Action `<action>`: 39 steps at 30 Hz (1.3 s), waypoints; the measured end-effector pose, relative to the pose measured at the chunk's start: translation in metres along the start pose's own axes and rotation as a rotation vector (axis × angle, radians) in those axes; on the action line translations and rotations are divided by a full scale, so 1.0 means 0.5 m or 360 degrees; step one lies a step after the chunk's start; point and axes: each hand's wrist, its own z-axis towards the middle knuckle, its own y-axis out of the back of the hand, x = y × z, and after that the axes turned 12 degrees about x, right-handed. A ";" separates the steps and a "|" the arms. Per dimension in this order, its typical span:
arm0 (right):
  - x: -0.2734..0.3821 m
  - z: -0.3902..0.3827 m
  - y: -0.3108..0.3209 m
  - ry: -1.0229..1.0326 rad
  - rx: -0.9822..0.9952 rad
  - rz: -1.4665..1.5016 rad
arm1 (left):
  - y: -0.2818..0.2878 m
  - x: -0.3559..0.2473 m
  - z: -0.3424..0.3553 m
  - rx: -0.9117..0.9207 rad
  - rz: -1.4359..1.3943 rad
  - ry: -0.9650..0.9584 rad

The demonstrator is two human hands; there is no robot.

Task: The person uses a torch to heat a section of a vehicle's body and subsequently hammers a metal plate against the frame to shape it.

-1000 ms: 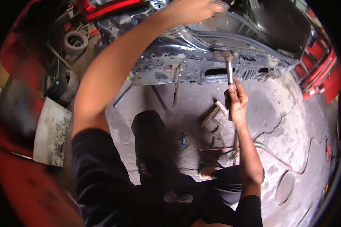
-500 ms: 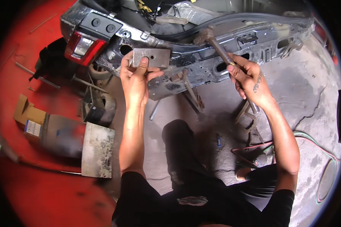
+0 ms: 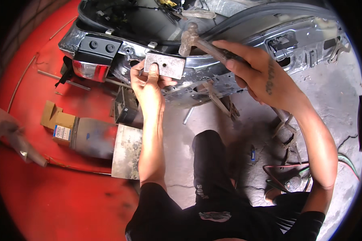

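Note:
My left hand (image 3: pixel 151 80) grips a flat rectangular metal block (image 3: pixel 171 66) with a small round hole, thumb on its face and fingers behind. The block is in front of the rear panel (image 3: pixel 237 68) of a car body; whether it touches the panel I cannot tell. My right hand (image 3: pixel 257 72) is closed round the handle of a hammer (image 3: pixel 209 48). The worn hammer head hangs just right of the block's upper corner, apart from it as seen here. Left of the block sits a red and clear tail light (image 3: pixel 89 70) on the car's corner.
A red painted surface (image 3: pixel 68 197) fills the left side, with an open cardboard box (image 3: pixel 60 120) and a mottled flat plate (image 3: pixel 126 150). Metal stands (image 3: pixel 219 100) are under the panel. Hoses (image 3: pixel 285 166) and a small blue item (image 3: pixel 253 153) lie on the concrete floor.
The hammer has moved left, its head now close to the block. My left hand still holds the block, slightly tilted now. The whole view has shifted, and a greyish shape appears at the far left.

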 end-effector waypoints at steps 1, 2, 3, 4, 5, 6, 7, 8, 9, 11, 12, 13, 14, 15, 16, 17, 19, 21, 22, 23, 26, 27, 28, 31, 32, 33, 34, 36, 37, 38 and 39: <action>-0.007 0.012 0.003 0.0071 0.0031 -0.0115 | -0.002 0.002 0.001 -0.0009 0.0013 0.0025; -0.002 0.021 0.007 0.0076 0.0027 -0.0108 | -0.003 0.003 0.001 -0.0017 0.0024 0.0049; 0.013 0.032 0.011 -0.0098 0.0062 0.0070 | 0.005 0.009 -0.002 0.0031 0.0092 0.0067; 0.024 0.042 0.016 -0.0274 0.0099 0.0247 | 0.007 0.014 -0.004 0.0032 0.0102 0.0067; 0.025 0.051 0.022 -0.0287 0.0117 0.0261 | 0.005 0.019 -0.006 0.0052 0.0083 0.0045; 0.026 0.061 0.028 -0.0283 0.0114 0.0264 | 0.000 0.022 -0.007 0.0073 0.0059 0.0019; 0.025 0.071 0.034 -0.0292 0.0186 0.0278 | -0.005 0.022 -0.008 0.0064 0.0031 0.0007; 0.026 0.079 0.041 -0.0302 0.0258 0.0291 | -0.008 0.022 -0.009 0.0068 0.0032 0.0005; 0.028 0.087 0.047 -0.0303 0.0255 0.0295 | -0.007 0.024 -0.011 0.0058 0.0030 -0.0003; 0.036 0.098 0.061 -0.0288 0.0423 0.0214 | -0.009 0.027 -0.012 0.0053 0.0027 -0.0008; 0.042 0.099 0.065 -0.0283 0.0423 0.0217 | -0.011 0.026 -0.013 0.0045 0.0034 -0.0021; 0.048 0.099 0.070 -0.0248 0.0408 0.0138 | -0.011 0.025 -0.014 0.0038 0.0040 -0.0034; 0.050 0.099 0.073 -0.0213 0.0393 0.0058 | -0.010 0.024 -0.013 0.0039 0.0045 -0.0036; 0.042 0.099 0.067 -0.0215 0.0391 0.0062 | -0.009 0.024 -0.012 0.0049 0.0051 -0.0019; 0.029 0.100 0.057 -0.0200 0.0376 0.0076 | -0.010 0.024 -0.012 0.0060 0.0057 -0.0003; 0.022 0.099 0.053 -0.0184 0.0359 0.0090 | -0.011 0.025 -0.012 0.0063 0.0059 -0.0001; 0.028 0.099 0.062 -0.0218 0.0393 0.0100 | -0.009 0.030 -0.013 0.0035 0.0078 0.0003; 0.033 0.098 0.081 -0.0287 0.0502 -0.0004 | -0.010 0.031 -0.015 0.0026 0.0083 -0.0005; 0.032 0.100 0.083 -0.0287 0.0501 -0.0002 | -0.012 0.031 -0.016 0.0016 0.0082 -0.0014; 0.031 0.102 0.083 -0.0222 0.0389 0.0013 | -0.012 0.031 -0.015 0.0017 0.0083 -0.0013; 0.009 0.106 0.061 -0.0120 0.0380 -0.0092 | -0.014 0.022 -0.013 -0.0005 0.0090 -0.0002; 0.006 0.106 0.053 -0.0099 0.0474 -0.0219 | -0.016 0.024 -0.013 0.0004 0.0086 0.0003; 0.009 0.102 0.054 -0.0105 0.0473 -0.0223 | -0.018 0.025 -0.013 0.0013 0.0082 0.0008; 0.025 0.096 0.056 -0.0229 0.0348 0.0072 | -0.015 0.023 -0.011 0.0024 0.0074 0.0012; 0.026 0.099 0.058 -0.0196 0.0287 0.0030 | -0.014 0.020 -0.010 0.0022 0.0075 0.0009; 0.028 0.099 0.060 -0.0166 0.0227 -0.0012 | -0.014 0.017 -0.009 0.0044 0.0085 0.0018; 0.031 0.096 0.058 -0.0167 0.0228 -0.0014 | -0.014 0.015 -0.009 0.0066 0.0094 0.0027; 0.038 0.087 0.054 -0.0320 0.0405 0.0019 | -0.015 0.014 -0.009 0.0065 0.0094 0.0020; 0.037 0.090 0.058 -0.0323 0.0404 0.0018 | -0.015 0.015 -0.009 0.0066 0.0096 0.0012; 0.034 0.097 0.065 -0.0245 0.0423 -0.0052 | -0.012 0.016 -0.009 0.0067 0.0094 0.0013; 0.033 0.099 0.069 -0.0167 0.0441 -0.0125 | -0.010 0.017 -0.009 0.0061 0.0100 0.0011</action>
